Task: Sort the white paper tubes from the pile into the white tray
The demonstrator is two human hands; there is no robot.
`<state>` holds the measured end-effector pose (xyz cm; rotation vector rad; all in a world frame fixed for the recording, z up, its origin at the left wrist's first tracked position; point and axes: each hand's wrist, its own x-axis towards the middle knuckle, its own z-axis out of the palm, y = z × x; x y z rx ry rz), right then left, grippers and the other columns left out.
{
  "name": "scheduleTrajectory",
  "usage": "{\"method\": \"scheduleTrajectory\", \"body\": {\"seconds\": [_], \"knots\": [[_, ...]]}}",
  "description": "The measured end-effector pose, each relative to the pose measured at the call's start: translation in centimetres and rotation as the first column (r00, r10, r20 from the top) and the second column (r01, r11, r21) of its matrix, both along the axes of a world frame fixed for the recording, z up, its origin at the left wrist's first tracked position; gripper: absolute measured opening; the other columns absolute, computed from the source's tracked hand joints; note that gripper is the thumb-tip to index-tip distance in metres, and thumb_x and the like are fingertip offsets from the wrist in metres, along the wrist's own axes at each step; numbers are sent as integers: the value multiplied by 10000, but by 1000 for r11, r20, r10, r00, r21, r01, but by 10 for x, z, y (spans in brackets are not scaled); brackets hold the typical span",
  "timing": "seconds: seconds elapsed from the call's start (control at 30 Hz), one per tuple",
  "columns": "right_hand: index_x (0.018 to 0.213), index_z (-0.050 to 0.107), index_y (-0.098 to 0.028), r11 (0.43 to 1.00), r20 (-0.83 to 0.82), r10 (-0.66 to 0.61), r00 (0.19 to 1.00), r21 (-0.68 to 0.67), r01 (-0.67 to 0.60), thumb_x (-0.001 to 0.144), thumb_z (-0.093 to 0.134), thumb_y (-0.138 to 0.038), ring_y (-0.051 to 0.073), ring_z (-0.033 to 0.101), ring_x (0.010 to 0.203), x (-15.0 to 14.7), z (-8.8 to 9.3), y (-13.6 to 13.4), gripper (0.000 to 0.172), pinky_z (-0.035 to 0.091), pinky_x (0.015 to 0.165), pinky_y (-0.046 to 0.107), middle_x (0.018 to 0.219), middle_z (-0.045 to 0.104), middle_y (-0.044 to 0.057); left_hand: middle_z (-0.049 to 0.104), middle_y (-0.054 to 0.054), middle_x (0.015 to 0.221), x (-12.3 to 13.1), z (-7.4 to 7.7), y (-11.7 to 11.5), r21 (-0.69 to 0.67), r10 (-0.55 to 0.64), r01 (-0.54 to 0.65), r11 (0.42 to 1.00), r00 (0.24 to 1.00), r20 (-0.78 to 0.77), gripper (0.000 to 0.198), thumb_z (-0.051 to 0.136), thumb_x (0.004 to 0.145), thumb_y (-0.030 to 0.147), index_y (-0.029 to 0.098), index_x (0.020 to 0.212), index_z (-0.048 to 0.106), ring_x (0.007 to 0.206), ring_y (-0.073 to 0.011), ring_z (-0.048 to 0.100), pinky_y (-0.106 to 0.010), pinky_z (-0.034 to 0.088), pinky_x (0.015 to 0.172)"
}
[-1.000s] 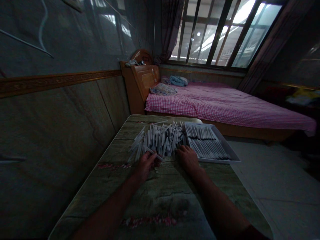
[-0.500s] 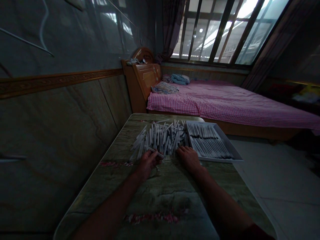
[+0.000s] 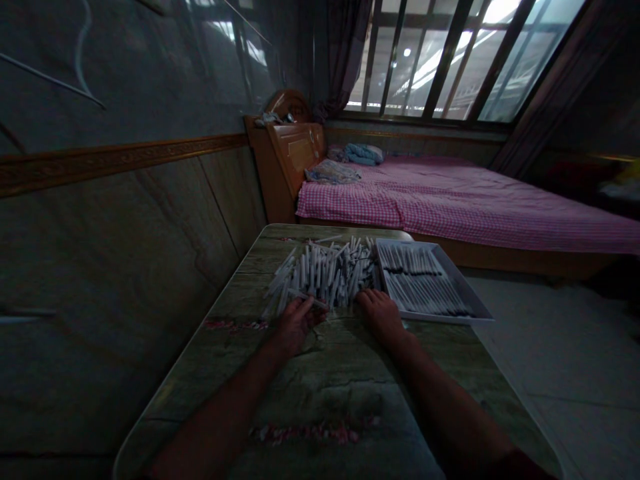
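Holding a white stick (image 3: pixel 309 299) at a loose pile (image 3: pixel 325 273)

Pink flecks (image 3: pixel 305 433) are marked along the near part of a wood-grain table top (image 3: pixel 320 380), lower centre. The left hand (image 3: pixel 296 325) is placed at the pile's near edge, its fingers (image 3: pixel 305 313) curled around the stick, which lies across them. The right hand (image 3: pixel 380 317), just beside it, is kept flat, its fingers spread open and empty, near the corner of a white tray (image 3: pixel 465 287), right of centre, where more sticks are laid in aligned rows. Only slight shifts are noted since a second earlier: both hands are almost where they were, the stick is still held, and the room has swung a little in view. A pink gingham bed (image 3: pixel 475 213) and a barred window (image 3: pixel 430 60) are seen beyond, upper right.
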<state>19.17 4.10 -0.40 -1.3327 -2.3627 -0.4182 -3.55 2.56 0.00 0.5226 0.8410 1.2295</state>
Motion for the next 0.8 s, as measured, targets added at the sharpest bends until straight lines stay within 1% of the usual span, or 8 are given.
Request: {"method": "scheduleTrajectory", "body": {"seconds": [0.07,0.13,0.2,0.33,0.47,0.57,0.7,0.8], "knots": [[988,647,-174,985,-164,102,981,157,-76,957,457,-112,199,633,865,2,-1,-2,203,497,783,314,953,700,93,742,-47,843,-1,0,0,6,3,-4,1000,999,35,109,681,839,181,160,855,575,738,-176,737,-291,604,694],[1074,638,-182,945,-313,232,921,295,-138,962,422,-103,191,650,928,1,1,-7,256,525,818,318,1004,702,97,744,-47,847,-1,-1,1,5,8,-9,1000,998,66,103,673,847,179,162,851,571,765,-190,744,-314,611,723],[1171,612,-202,919,-422,339,841,342,-199,960,421,-95,184,659,999,-2,6,-17,304,547,848,320,1064,698,99,746,-43,841,-1,-2,2,-7,25,-25,1000,996,90,98,664,855,179,165,850,568,769,-190,746,-318,614,736],[1245,577,-239,919,-602,393,695,269,-287,963,430,-95,179,667,1060,-16,18,-41,349,561,892,332,1116,703,87,752,-54,846,-1,-1,4,-37,56,-51,998,990,129,68,633,877,168,156,833,583,806,-191,747,-331,609,792],[1231,579,-238,904,-695,403,596,203,-375,978,412,-129,185,674,1055,-28,25,-56,323,565,892,343,1088,715,80,753,-59,840,-2,2,4,-55,82,-75,996,986,148,93,595,900,152,142,807,601,792,-183,744,-336,608,793],[1213,588,-239,898,-715,389,581,152,-414,993,389,-168,188,673,1057,-33,23,-60,305,559,903,354,1076,720,78,753,-58,842,-2,2,4,-69,82,-72,995,985,152,95,586,903,142,142,809,602,789,-185,744,-331,611,767],[1180,609,-242,910,-731,331,597,79,-408,1007,364,-226,204,670,1068,-34,17,-60,300,550,918,383,1076,723,84,751,-60,841,-4,0,6,-76,93,-83,994,984,155,99,592,899,140,141,801,607,794,-184,743,-337,607,783],[1164,618,-236,913,-758,304,577,59,-405,1003,376,-234,209,667,1070,-33,15,-59,291,546,921,388,1089,722,89,749,-54,836,-4,-1,7,-85,83,-70,994,983,162,94,621,886,154,142,793,617,798,-175,741,-325,601,796]]}}
